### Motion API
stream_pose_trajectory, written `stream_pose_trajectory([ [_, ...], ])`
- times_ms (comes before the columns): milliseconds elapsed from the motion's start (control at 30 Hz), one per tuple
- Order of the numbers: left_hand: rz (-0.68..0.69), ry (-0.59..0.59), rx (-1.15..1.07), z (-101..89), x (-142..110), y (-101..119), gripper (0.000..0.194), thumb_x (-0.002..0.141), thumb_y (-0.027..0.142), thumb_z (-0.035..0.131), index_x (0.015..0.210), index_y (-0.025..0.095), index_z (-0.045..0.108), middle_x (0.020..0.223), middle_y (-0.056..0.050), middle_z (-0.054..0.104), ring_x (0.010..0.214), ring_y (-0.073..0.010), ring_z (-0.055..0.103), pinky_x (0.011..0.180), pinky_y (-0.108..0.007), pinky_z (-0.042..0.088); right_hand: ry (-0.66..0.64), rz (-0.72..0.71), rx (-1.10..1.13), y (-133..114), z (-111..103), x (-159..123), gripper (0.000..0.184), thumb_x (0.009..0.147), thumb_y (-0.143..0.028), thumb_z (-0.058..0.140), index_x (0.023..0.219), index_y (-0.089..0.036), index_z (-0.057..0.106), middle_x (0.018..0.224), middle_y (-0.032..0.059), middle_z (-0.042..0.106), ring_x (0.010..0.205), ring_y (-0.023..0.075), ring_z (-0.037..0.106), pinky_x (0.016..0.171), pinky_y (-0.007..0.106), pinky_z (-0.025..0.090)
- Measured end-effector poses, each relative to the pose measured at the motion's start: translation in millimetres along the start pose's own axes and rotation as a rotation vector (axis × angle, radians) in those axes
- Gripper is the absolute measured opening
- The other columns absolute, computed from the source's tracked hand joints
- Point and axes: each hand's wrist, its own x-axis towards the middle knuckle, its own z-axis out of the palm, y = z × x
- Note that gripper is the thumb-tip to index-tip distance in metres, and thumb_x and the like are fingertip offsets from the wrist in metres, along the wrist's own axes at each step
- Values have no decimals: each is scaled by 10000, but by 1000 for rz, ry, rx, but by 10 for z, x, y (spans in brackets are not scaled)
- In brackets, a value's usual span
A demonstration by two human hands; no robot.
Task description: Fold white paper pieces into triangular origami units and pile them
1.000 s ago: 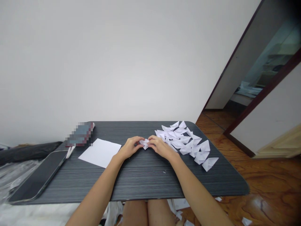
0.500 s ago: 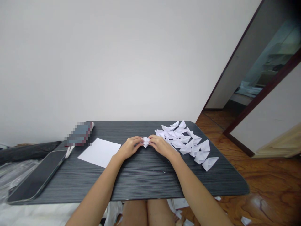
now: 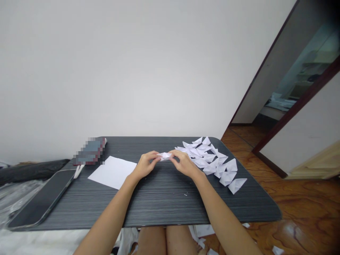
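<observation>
A small folded white paper boat [image 3: 165, 156] is held between my two hands just over the dark table. My left hand [image 3: 146, 164] pinches its left end between thumb and fingers. At the right end, the thumb and fingers of my right hand [image 3: 183, 163] are closed on it in the same way. Several folded paper boats [image 3: 209, 159] lie in a loose pile to the right of my right hand. Left of my left forearm is a flat white sheet of paper [image 3: 113, 172].
The dark wood-grain table [image 3: 164, 209] has a phone [image 3: 44, 198] at its left edge, with a white cable [image 3: 78, 171] beside it. A partly blurred dark item [image 3: 91, 150] lies at the back left. Paper scraps [image 3: 277, 250] are on the wooden floor.
Both hands have tilted the paper boat, so it now looks flatter and wider, and its ends show more between my fingers. Everything else on the table stays in place.
</observation>
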Motion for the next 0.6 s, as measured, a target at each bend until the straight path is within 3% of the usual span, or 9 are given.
stream_pose_trajectory([
  [167,-35,32,-45,39,-1,5,210,798,252,464,841,155,645,896,-70,639,813,-165,584,734,-263,446,-11,66,11,25,16,7,126,710,-246,586,784,-156,539,811,44,594,739,149,534,684,270,410],
  [333,-60,79,-77,61,-5,26,198,783,277,490,796,138,629,863,-80,643,787,-163,587,720,-267,462,47,133,83,8,20,25,117,739,-263,548,689,-162,514,785,34,606,703,135,528,654,251,395],
  [467,-115,109,-160,73,-4,63,330,699,328,591,971,144,556,899,-65,626,818,-168,586,703,-267,484,60,154,179,-9,40,42,149,720,-251,555,627,-171,471,806,30,617,741,143,544,676,265,398],
  [600,-158,119,-211,92,-4,66,396,702,339,586,1038,135,540,950,-79,627,839,-181,591,728,-285,483,82,184,294,1,73,52,193,694,-260,575,600,-176,427,839,41,618,791,157,553,708,284,403],
])
